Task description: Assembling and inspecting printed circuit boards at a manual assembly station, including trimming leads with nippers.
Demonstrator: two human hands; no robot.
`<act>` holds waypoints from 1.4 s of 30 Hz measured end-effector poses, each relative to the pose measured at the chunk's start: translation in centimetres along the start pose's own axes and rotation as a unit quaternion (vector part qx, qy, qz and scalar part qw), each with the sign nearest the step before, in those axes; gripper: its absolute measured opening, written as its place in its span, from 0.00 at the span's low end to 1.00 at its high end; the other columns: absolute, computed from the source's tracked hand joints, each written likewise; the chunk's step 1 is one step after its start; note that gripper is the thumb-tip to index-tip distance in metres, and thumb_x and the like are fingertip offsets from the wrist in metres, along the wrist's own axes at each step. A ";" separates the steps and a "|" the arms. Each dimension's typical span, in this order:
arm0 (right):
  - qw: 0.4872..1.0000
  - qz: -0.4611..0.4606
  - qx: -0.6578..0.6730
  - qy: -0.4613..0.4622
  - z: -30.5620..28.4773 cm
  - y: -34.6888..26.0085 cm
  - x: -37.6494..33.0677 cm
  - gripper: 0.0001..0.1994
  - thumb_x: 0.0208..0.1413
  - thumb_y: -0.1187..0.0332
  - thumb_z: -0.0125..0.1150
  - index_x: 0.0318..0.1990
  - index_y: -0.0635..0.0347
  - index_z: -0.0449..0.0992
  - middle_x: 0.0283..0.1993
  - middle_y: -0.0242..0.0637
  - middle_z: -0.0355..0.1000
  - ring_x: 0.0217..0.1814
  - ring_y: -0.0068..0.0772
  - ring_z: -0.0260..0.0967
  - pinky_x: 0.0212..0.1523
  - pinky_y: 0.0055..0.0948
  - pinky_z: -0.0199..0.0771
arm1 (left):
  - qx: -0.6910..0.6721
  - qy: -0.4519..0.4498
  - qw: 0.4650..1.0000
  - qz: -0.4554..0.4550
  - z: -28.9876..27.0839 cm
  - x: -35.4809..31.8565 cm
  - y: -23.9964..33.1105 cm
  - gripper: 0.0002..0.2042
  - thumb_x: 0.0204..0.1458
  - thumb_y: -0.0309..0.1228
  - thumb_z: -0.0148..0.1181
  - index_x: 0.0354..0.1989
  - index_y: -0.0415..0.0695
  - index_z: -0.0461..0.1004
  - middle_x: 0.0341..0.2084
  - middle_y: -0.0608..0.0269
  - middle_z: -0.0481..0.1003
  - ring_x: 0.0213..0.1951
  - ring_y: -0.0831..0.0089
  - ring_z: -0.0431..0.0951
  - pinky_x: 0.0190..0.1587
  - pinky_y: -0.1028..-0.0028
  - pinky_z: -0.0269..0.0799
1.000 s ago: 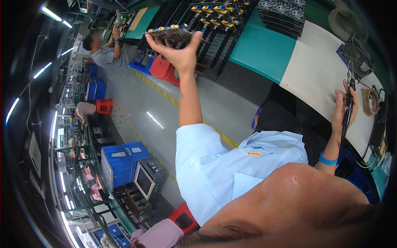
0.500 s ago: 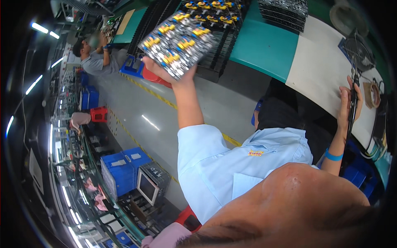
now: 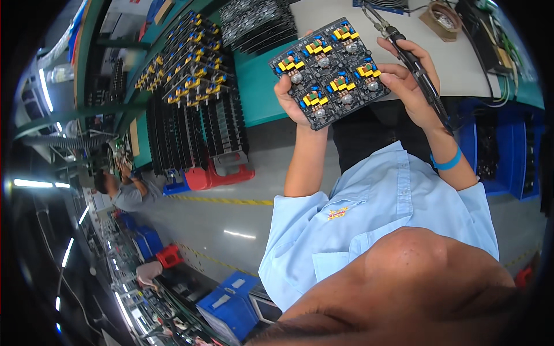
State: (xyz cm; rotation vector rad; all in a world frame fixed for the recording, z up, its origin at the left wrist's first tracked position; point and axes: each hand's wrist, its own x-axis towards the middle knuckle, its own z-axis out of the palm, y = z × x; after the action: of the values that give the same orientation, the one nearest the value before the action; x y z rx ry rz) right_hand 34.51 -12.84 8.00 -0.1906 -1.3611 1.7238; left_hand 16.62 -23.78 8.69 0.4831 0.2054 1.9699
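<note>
A dark circuit board panel (image 3: pixel 329 74), set with yellow, blue and silver parts in repeating groups, is held tilted in front of me. My left hand (image 3: pixel 293 104) grips its left edge, with the thumb on top and the other fingers mostly hidden beneath. My right hand (image 3: pixel 411 97) is closed round a black soldering iron (image 3: pixel 422 81), whose metal tip points away from me toward the far side of the bench. The right hand's fingertips also meet the panel's right edge.
Left of the panel, more populated boards (image 3: pixel 199 69) stand over a black slotted rack (image 3: pixel 184 132). A stack of dark boards (image 3: pixel 257 26) sits on the green bench top (image 3: pixel 254 101). A tape roll (image 3: pixel 440 22) lies far right, above blue bins (image 3: pixel 501 151). A co-worker (image 3: pixel 135 196) is at far left.
My left hand has brought the panel from beside the rack to between my hands. My right hand, still holding the soldering iron, has come to the panel's edge. The view has turned.
</note>
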 end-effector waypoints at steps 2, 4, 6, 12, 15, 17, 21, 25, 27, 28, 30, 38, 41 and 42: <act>1.000 -0.014 0.004 0.011 -1.5 -0.5 0.3 0.30 0.56 0.86 0.60 0.66 0.62 0.59 0.69 0.57 0.63 0.55 0.41 0.77 0.53 0.31 0.81 | 0.015 -0.012 1.000 -0.009 0.3 1.1 -1.0 0.38 0.59 0.49 0.52 0.74 0.40 0.53 0.64 0.47 0.68 0.63 0.55 0.69 0.65 0.51 0.64; 0.999 -0.037 -0.002 0.023 -2.9 -1.1 0.7 0.31 0.55 0.88 0.60 0.65 0.62 0.59 0.69 0.57 0.62 0.55 0.40 0.77 0.54 0.30 0.80 | 0.247 0.082 0.964 0.048 0.2 1.9 -1.1 0.34 0.63 0.45 0.51 0.73 0.39 0.54 0.62 0.47 0.69 0.61 0.58 0.71 0.63 0.56 0.66; 0.998 -0.057 -0.008 0.033 -3.9 -1.4 0.9 0.32 0.54 0.89 0.61 0.65 0.62 0.58 0.69 0.57 0.62 0.54 0.38 0.77 0.55 0.30 0.80 | 0.464 0.170 0.863 0.102 -0.1 2.6 -1.2 0.30 0.66 0.40 0.50 0.73 0.39 0.55 0.60 0.48 0.71 0.60 0.62 0.72 0.61 0.60 0.68; 0.997 -0.061 -0.022 0.034 -4.7 -0.3 1.7 0.32 0.54 0.88 0.62 0.64 0.61 0.59 0.69 0.55 0.63 0.54 0.39 0.77 0.56 0.32 0.80 | 0.510 0.170 0.830 0.147 -0.6 4.5 -1.1 0.27 0.69 0.31 0.49 0.73 0.36 0.52 0.56 0.47 0.72 0.57 0.66 0.72 0.59 0.66 0.68; 0.995 -0.068 -0.073 0.021 -4.9 0.7 1.5 0.32 0.53 0.86 0.65 0.64 0.61 0.59 0.70 0.53 0.63 0.54 0.40 0.77 0.56 0.33 0.80 | 0.573 0.119 0.799 0.142 -0.1 4.6 -1.6 0.40 0.61 0.35 0.61 0.74 0.33 0.44 0.61 0.42 0.66 0.61 0.59 0.68 0.64 0.63 0.62; 0.993 -0.070 -0.092 0.019 -5.2 1.2 1.4 0.33 0.52 0.85 0.65 0.64 0.61 0.59 0.70 0.53 0.63 0.54 0.40 0.77 0.56 0.33 0.80 | 0.611 0.083 0.775 0.137 0.5 4.6 -2.1 0.49 0.56 0.38 0.68 0.75 0.32 0.38 0.64 0.38 0.61 0.63 0.54 0.66 0.67 0.61 0.57; 0.992 -0.055 -0.112 0.024 -5.6 2.2 1.5 0.33 0.51 0.84 0.68 0.64 0.61 0.61 0.69 0.50 0.65 0.53 0.39 0.78 0.56 0.34 0.80 | 0.724 0.024 0.669 0.165 0.7 4.0 -5.0 0.67 0.40 0.46 0.81 0.75 0.32 0.30 0.71 0.31 0.43 0.70 0.42 0.50 0.72 0.51 0.44; 0.989 -0.038 -0.141 0.007 -5.9 2.3 1.2 0.32 0.51 0.84 0.67 0.63 0.61 0.62 0.67 0.47 0.68 0.52 0.37 0.78 0.55 0.33 0.80 | 0.807 0.046 0.561 0.178 1.0 3.8 -7.1 0.69 0.37 0.46 0.82 0.75 0.32 0.28 0.71 0.28 0.36 0.71 0.36 0.41 0.71 0.46 0.39; 0.988 -0.033 -0.151 0.000 -5.9 2.1 1.1 0.32 0.51 0.84 0.67 0.63 0.61 0.63 0.66 0.47 0.69 0.52 0.37 0.79 0.55 0.33 0.80 | 0.831 0.053 0.523 0.182 0.9 3.8 -7.8 0.70 0.36 0.46 0.82 0.74 0.33 0.27 0.71 0.27 0.33 0.71 0.34 0.38 0.71 0.44 0.37; 0.987 -0.033 -0.157 0.005 -5.8 2.0 1.1 0.31 0.51 0.84 0.67 0.63 0.61 0.63 0.66 0.46 0.69 0.52 0.36 0.79 0.54 0.33 0.80 | 0.827 0.055 0.527 0.190 0.6 3.8 -8.1 0.70 0.35 0.46 0.82 0.74 0.33 0.28 0.71 0.26 0.33 0.71 0.32 0.37 0.71 0.43 0.37; 0.985 -0.035 -0.168 0.015 -5.4 1.7 0.9 0.31 0.51 0.85 0.66 0.63 0.61 0.64 0.64 0.46 0.71 0.51 0.35 0.79 0.53 0.33 0.80 | 0.818 0.058 0.534 0.205 0.0 3.9 -8.4 0.69 0.35 0.46 0.82 0.74 0.33 0.29 0.70 0.25 0.31 0.71 0.30 0.34 0.70 0.42 0.36; 0.987 -0.027 -0.159 0.008 -3.3 1.7 -0.2 0.32 0.49 0.87 0.64 0.63 0.61 0.64 0.64 0.46 0.71 0.50 0.34 0.79 0.52 0.30 0.80 | 0.795 0.037 0.544 0.265 -1.0 2.3 -6.3 0.69 0.33 0.47 0.80 0.74 0.35 0.31 0.69 0.25 0.33 0.69 0.29 0.40 0.69 0.40 0.39; 0.987 -0.009 -0.158 0.003 -2.2 2.1 -1.1 0.33 0.48 0.87 0.65 0.63 0.61 0.63 0.65 0.47 0.70 0.49 0.33 0.79 0.51 0.29 0.80 | 0.790 0.033 0.554 0.261 -0.4 1.1 -5.1 0.69 0.32 0.46 0.81 0.75 0.36 0.31 0.69 0.26 0.34 0.68 0.29 0.44 0.69 0.41 0.42; 0.988 -0.010 -0.156 -0.006 -1.6 1.9 -1.3 0.33 0.48 0.87 0.65 0.63 0.61 0.63 0.65 0.47 0.70 0.49 0.33 0.79 0.51 0.29 0.80 | 0.790 0.039 0.550 0.267 -0.4 0.7 -4.9 0.69 0.32 0.46 0.81 0.75 0.36 0.31 0.69 0.26 0.34 0.68 0.29 0.44 0.69 0.41 0.42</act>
State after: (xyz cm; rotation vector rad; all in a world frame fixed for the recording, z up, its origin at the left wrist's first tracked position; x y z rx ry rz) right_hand 35.20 -12.65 5.25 -0.3411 -1.6322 1.4883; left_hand 20.26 -20.94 6.79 1.7243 2.2224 1.7818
